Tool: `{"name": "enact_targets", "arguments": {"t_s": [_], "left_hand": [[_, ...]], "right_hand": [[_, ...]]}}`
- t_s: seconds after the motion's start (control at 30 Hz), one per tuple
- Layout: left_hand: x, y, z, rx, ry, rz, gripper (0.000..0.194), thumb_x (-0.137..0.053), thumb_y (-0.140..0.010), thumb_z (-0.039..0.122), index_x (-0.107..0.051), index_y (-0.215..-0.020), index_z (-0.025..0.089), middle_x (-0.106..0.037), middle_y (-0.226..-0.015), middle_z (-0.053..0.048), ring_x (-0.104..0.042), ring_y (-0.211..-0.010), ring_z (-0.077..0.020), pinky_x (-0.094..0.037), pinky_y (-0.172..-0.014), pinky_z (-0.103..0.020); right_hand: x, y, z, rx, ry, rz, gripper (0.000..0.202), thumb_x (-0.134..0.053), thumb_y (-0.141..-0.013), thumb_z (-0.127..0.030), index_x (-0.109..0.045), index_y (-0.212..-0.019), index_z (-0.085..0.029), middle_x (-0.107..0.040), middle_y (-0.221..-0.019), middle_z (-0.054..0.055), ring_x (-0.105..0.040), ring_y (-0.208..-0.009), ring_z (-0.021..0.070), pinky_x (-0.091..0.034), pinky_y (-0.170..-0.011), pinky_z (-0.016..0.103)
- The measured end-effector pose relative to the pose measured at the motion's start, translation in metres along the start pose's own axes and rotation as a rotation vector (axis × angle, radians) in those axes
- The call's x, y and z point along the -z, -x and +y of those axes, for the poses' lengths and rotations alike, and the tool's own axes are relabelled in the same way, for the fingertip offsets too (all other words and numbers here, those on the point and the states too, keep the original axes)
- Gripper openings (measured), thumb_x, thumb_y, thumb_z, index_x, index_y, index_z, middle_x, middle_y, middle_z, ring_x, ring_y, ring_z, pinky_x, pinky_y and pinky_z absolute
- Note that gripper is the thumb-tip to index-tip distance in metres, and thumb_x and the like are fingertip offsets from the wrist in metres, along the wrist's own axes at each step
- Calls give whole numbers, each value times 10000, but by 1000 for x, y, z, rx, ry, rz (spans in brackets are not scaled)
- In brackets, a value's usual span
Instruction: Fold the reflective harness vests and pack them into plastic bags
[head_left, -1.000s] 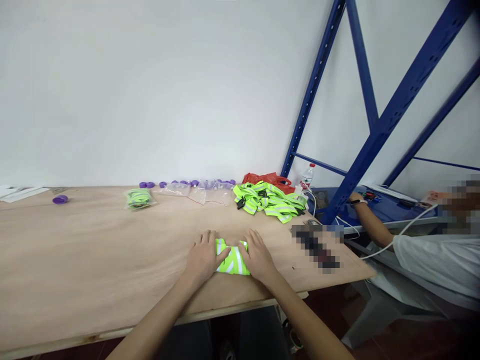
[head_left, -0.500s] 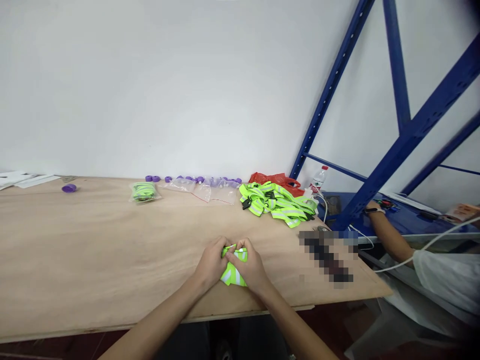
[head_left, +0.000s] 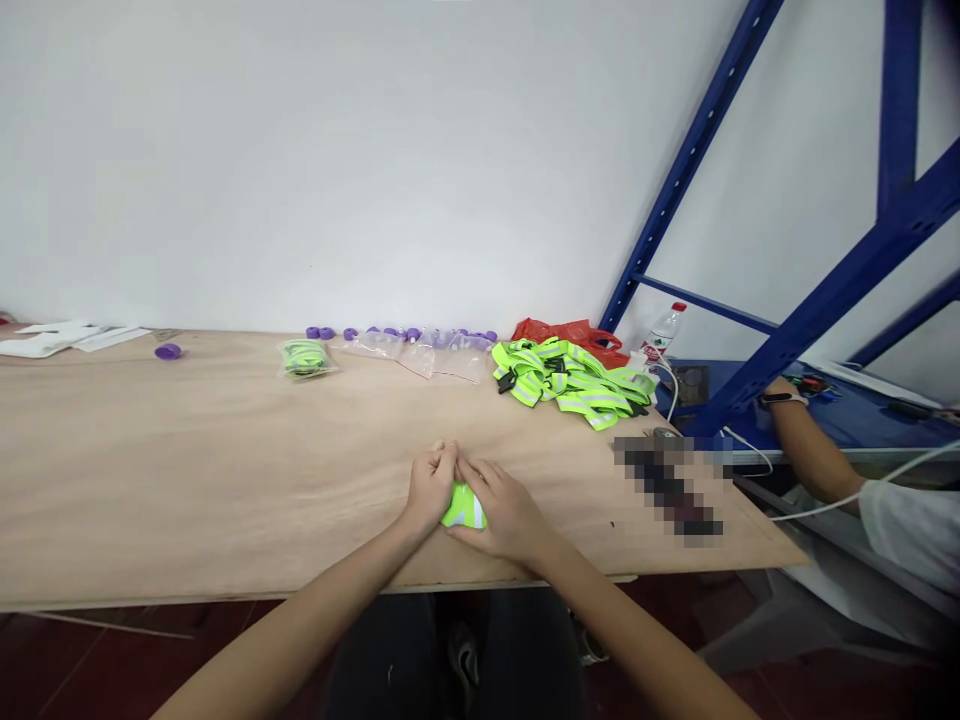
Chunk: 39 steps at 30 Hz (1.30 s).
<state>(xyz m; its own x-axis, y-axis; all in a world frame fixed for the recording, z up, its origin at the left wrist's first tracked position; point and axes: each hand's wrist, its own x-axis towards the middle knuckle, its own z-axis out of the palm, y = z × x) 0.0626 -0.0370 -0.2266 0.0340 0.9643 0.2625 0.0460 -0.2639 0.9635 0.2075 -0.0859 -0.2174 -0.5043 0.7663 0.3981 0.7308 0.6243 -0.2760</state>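
Between my two hands, near the front edge of the wooden table (head_left: 225,470), is a folded neon-green reflective strap (head_left: 466,508) with silvery stripes. My left hand (head_left: 433,483) is closed on its left side, fingers bent inward. My right hand (head_left: 504,508) wraps over its right side, thumb along the near edge. The fingertips of both hands meet at the strap's far side and hide much of it. Farther back on the right lies a heap of similar green straps (head_left: 574,380) with black buckles.
A clear bag holding a folded green strap (head_left: 305,357) lies back left of my hands. Empty clear bags (head_left: 450,362) and several purple pieces (head_left: 412,334) line the wall. At right are a red bag (head_left: 570,332), a bottle (head_left: 666,330), blue rack posts and a co-worker's arm (head_left: 814,440).
My right hand has spread over the strap, covering more of it, and the strap looks more compact. The view has tilted and shifted slightly, so the table sits higher and the rack farther right.
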Motion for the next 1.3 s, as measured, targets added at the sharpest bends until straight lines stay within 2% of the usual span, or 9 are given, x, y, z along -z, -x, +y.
{"name": "enact_targets", "arguments": {"t_s": [0.1, 0.23, 0.3, 0.4, 0.47, 0.7, 0.87, 1.1, 1.3], "left_hand": [[-1, -1, -2, 38, 4, 46, 479, -447, -918, 502, -394, -529, 226, -407, -533, 28, -409, -549, -139, -391, -611, -282], [0, -6, -1, 61, 7, 122, 344, -447, -916, 460, -418, -667, 225, -442, -629, 36, -450, -622, -146, -397, -633, -265], [-1, -9, -1, 68, 10, 121, 307, -437, -917, 422, -436, -683, 222, -463, -643, 32, -478, -646, -151, -417, -664, -267], [-1, -11, -2, 76, 13, 73, 275, -441, -909, 387, -517, -713, 210, -540, -683, 11, -542, -703, -168, -451, -730, -283], [-2, -11, -3, 80, 9, 34, 270, -467, -903, 391, -588, -754, 201, -615, -751, -9, -589, -773, -186, -465, -800, -301], [-6, -7, -6, 99, 67, 70, 269, -482, -908, 409, -654, -849, 212, -711, -963, -51, -633, -1017, -227, -431, -996, -347], [-9, -9, -4, 143, 218, 44, 347, -495, -889, 488, -657, -804, 193, -738, -932, -77, -680, -1000, -245, -466, -994, -367], [1, -8, 10, 286, 439, -64, 499, -580, -808, 645, -665, -873, 158, -777, -953, -143, -716, -977, -304, -514, -939, -424], [9, -9, 14, 260, 491, -138, 480, -645, -797, 598, -726, -920, 142, -752, -1112, -150, -624, -1199, -330, -407, -1099, -443]], "right_hand": [[2, -2, -9, 50, 136, 5, 649, -685, -868, -376, -503, -1419, -84, -620, -1299, 226, -575, -1177, 344, -502, -990, 500], [6, -4, -16, 81, 227, -32, 516, -609, -928, -324, -536, -1397, -121, -604, -1336, 207, -568, -1149, 323, -505, -956, 472], [7, -6, -15, 89, 233, -52, 467, -613, -937, -387, -588, -1344, -158, -612, -1324, 191, -579, -1115, 315, -512, -923, 458], [6, -8, -12, 84, 262, -69, 547, -658, -875, -571, -652, -1247, -171, -639, -1261, 205, -595, -1069, 332, -518, -868, 467], [3, -9, -11, 70, 297, -72, 585, -653, -856, -618, -667, -1208, -150, -648, -1225, 221, -600, -1052, 342, -518, -845, 470], [-1, -11, -12, 93, 346, -114, 600, -552, -929, -584, -606, -1292, -110, -627, -1279, 226, -594, -1081, 343, -510, -852, 462], [-3, -12, -5, 123, 267, -120, 650, -575, -922, -531, -523, -1382, -75, -598, -1346, 231, -572, -1157, 361, -511, -904, 481], [-3, -15, 4, 218, 206, -82, 459, -624, -898, -485, -643, -1252, -194, -558, -1415, 173, -545, -1216, 350, -507, -937, 474], [0, -23, 8, 251, 189, -142, 548, -648, -854, -578, -648, -1276, -229, -531, -1433, 181, -571, -1146, 349, -511, -899, 485]]}}
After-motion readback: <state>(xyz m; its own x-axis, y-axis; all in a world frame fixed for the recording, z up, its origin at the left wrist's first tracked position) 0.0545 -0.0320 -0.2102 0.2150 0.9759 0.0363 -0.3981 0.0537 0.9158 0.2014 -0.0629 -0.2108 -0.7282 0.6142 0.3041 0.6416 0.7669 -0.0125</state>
